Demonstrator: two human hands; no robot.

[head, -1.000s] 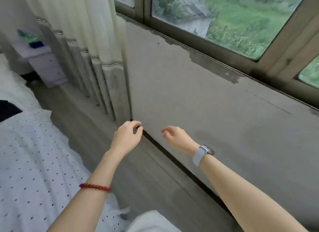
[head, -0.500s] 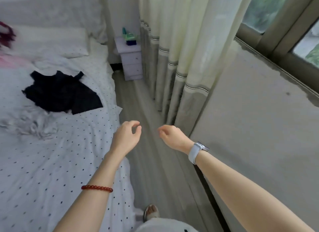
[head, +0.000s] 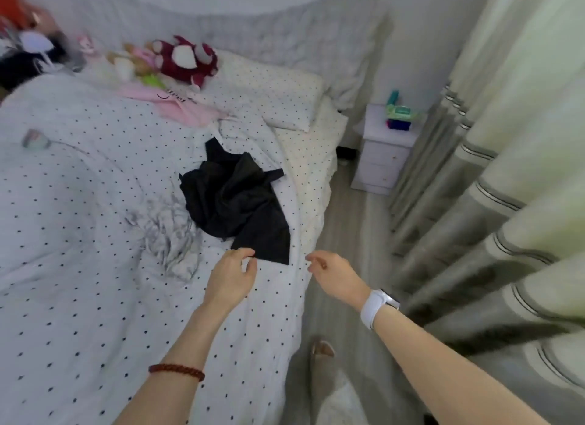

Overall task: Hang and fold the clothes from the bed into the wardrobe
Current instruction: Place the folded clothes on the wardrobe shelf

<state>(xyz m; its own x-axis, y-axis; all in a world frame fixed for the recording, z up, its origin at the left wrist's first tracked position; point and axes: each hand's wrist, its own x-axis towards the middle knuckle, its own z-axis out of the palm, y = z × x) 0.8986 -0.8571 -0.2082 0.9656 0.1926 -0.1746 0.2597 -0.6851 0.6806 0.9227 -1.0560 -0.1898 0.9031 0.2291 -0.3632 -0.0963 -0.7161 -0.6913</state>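
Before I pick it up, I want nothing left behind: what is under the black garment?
The black garment lies crumpled on the dotted duvet. A grey-streaked cloth lies beside it. Anything beneath its folds is covered.

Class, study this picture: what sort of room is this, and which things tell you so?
Most likely a home bedroom: a bed with a polka-dot duvet, a pillow with soft toys beside it, and a small bedside cabinet.

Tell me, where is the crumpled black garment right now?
The crumpled black garment lies on the polka-dot bed near its right edge, just beyond the left hand.
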